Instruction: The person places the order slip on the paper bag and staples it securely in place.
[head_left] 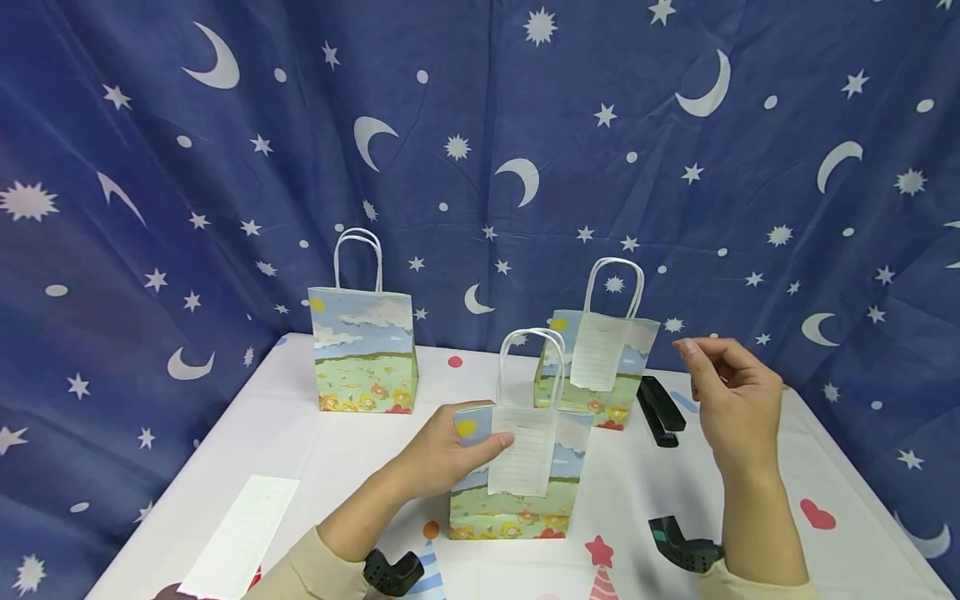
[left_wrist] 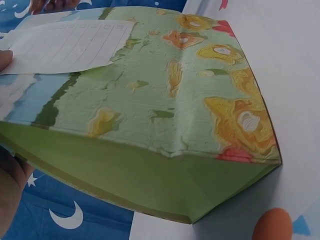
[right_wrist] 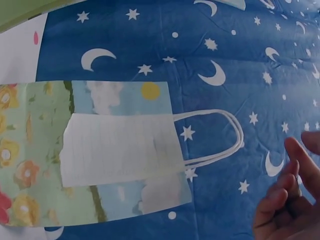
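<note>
Starry curtain (head_left: 420,192) behind white table (head_left: 337,450). Head: gripping front bag (head_left: 517,518) mid-table with left hand (head_left: 442,450), thumb (head_left: 489,450) on slip (head_left: 523,462); right hand (head_left: 737,400) near stapler (head_left: 662,410), loosely bent, apparently empty. Left wrist: best keep slip flat, thumb firm. Right wrist: probably usable placement guide on rear bag (right_wrist: 120,197).

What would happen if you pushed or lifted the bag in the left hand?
The bag, if empty, would probably feel light, since its walls look like thin paper. Pushed, it might dent, as its front shows a crease near the bottom. Its handles seem fairly stiff, standing up in loops.
</note>
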